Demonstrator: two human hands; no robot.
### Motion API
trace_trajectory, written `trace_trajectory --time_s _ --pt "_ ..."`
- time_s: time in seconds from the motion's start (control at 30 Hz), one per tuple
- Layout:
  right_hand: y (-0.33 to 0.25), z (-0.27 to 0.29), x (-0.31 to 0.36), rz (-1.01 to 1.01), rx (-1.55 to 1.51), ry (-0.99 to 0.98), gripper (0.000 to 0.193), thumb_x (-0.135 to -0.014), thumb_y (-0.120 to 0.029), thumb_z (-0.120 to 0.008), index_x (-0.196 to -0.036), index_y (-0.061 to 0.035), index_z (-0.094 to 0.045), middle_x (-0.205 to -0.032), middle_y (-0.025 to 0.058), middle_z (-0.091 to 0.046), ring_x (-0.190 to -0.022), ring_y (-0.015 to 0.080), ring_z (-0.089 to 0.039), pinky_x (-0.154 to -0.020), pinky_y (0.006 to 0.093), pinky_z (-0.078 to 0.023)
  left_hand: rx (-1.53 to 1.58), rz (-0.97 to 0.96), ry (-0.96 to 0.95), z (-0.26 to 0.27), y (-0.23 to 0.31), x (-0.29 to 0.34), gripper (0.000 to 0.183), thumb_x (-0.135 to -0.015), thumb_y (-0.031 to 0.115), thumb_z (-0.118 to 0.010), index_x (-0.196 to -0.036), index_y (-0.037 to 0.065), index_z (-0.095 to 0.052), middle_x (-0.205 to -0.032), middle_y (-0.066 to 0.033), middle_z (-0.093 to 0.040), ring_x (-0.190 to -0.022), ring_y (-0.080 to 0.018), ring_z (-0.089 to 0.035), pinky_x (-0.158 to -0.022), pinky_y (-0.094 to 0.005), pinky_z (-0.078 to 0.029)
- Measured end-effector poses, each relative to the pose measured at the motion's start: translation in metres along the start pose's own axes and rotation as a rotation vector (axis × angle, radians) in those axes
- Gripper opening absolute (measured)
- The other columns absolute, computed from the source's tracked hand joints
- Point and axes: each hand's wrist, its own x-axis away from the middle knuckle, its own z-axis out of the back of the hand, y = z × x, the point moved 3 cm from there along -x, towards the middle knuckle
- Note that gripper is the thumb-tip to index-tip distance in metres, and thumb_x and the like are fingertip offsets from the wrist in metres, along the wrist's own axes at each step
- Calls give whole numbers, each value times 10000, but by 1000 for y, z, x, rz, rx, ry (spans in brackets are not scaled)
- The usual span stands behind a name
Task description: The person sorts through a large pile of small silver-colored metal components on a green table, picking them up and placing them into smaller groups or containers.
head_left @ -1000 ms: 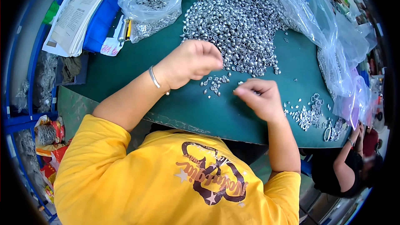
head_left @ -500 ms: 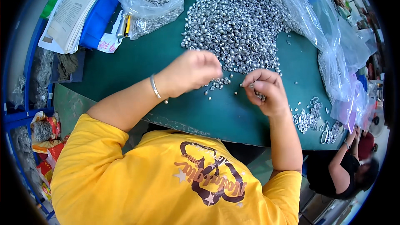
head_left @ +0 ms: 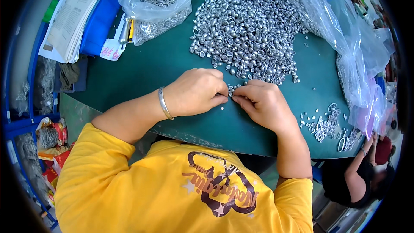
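My left hand (head_left: pixel 196 91), with a silver bangle (head_left: pixel 164 103) at its wrist, is closed in a pinch low over the green table. Opposite it, my right hand (head_left: pixel 264 103) is pinched too, its fingertips close to the left ones. A tiny silver metal piece shows at the right fingertips; whatever the left fingers hold is hidden. Several loose hollow metal pieces (head_left: pixel 231 89) lie just beyond the fingertips. Farther off spreads a large heap of small, cup-shaped silver metal pieces (head_left: pixel 248 26).
Smaller flat metal bits and rings (head_left: pixel 325 125) lie right of my right forearm. A clear plastic bag (head_left: pixel 351 67) drapes along the right side. Back left are an open bag of metal parts (head_left: pixel 157 11), a yellow-and-silver pen-like item (head_left: pixel 130 31) and a blue bin (head_left: pixel 100 28) with papers. Another person (head_left: pixel 355 181) sits at right.
Both hands have come down and together, fingertips now nearly meeting over the table. The left moved toward me, the right leftward; its fingers have turned down from a raised pinch.
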Motion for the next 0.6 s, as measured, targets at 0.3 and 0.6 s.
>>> trace_trajectory --time_s 0.3,0.6 --pt "23 13 3 -375 -1129 28 75 -752 -49 -702 -797 7 -682 -690 39 -636 -607 118 -574 -563 255 -462 1726 432 40 18 -17 -7 85 -825 85 -617 -862 19 -579 -635 37 -485 -507 -28 -378 -419 -167 -250" --pt "-2 -5 1 20 130 89 80 -735 -101 -724 -798 -69 -685 -666 86 -603 -557 216 -573 -537 292 -463 57 51 77 12 -7 -6 101 -721 74 -738 -808 52 -692 -631 -15 -508 -568 -115 -485 -537 -255 -404"
